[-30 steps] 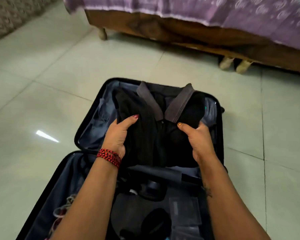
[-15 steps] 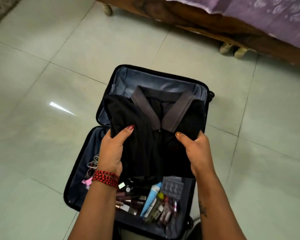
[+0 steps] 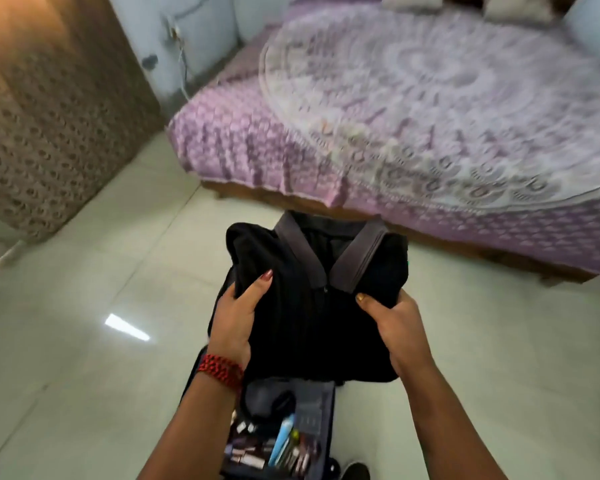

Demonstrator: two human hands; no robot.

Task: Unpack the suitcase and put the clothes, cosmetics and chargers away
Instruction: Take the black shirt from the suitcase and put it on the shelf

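Observation:
A folded black polo shirt [image 3: 312, 317] with a grey collar is held up in the air in front of me. My left hand [image 3: 238, 320] grips its left edge, thumb on top. My right hand [image 3: 395, 327] grips its right edge the same way. Below the shirt lies the open dark suitcase [image 3: 321, 407] on the floor, mostly hidden by the shirt and my arms. Its near half holds several cosmetics tubes and bottles [image 3: 278, 445].
A bed [image 3: 430, 116] with a purple patterned spread stands ahead and to the right. A brown patterned wardrobe [image 3: 49, 116] stands at the left. Pale floor tiles [image 3: 84, 341] surround the suitcase. A wall socket with a cable [image 3: 177, 39] sits beside the bed.
Both hands have lifted the shirt out of the suitcase and higher. My view has risen, so the bed top and wardrobe now show.

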